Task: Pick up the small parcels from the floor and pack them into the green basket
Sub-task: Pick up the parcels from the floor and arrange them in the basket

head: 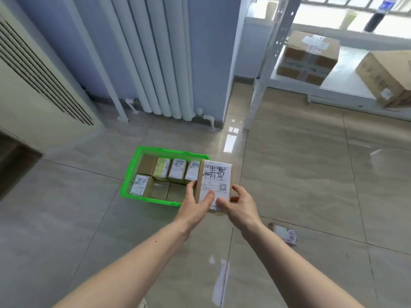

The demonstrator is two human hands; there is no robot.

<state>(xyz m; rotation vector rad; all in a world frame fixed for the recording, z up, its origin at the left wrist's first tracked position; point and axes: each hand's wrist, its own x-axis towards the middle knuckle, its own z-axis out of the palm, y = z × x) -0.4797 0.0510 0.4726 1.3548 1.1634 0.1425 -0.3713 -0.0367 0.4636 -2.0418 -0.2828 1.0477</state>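
Observation:
A green basket (133,172) stands on the tiled floor, holding several small brown parcels (176,171) with white labels. I hold one flat brown parcel (215,178), label up, over the basket's right end. My left hand (195,203) grips its lower left edge with the thumb on the label. My right hand (240,203) holds its lower right corner. Another small parcel (283,233) lies on the floor to my right.
A white radiator (160,63) stands against the wall behind the basket. A metal shelf rack (264,81) at the right carries two large cardboard boxes (309,56). A beige air-conditioner cabinet (33,90) fills the left. A dark bottle (378,16) stands on the windowsill.

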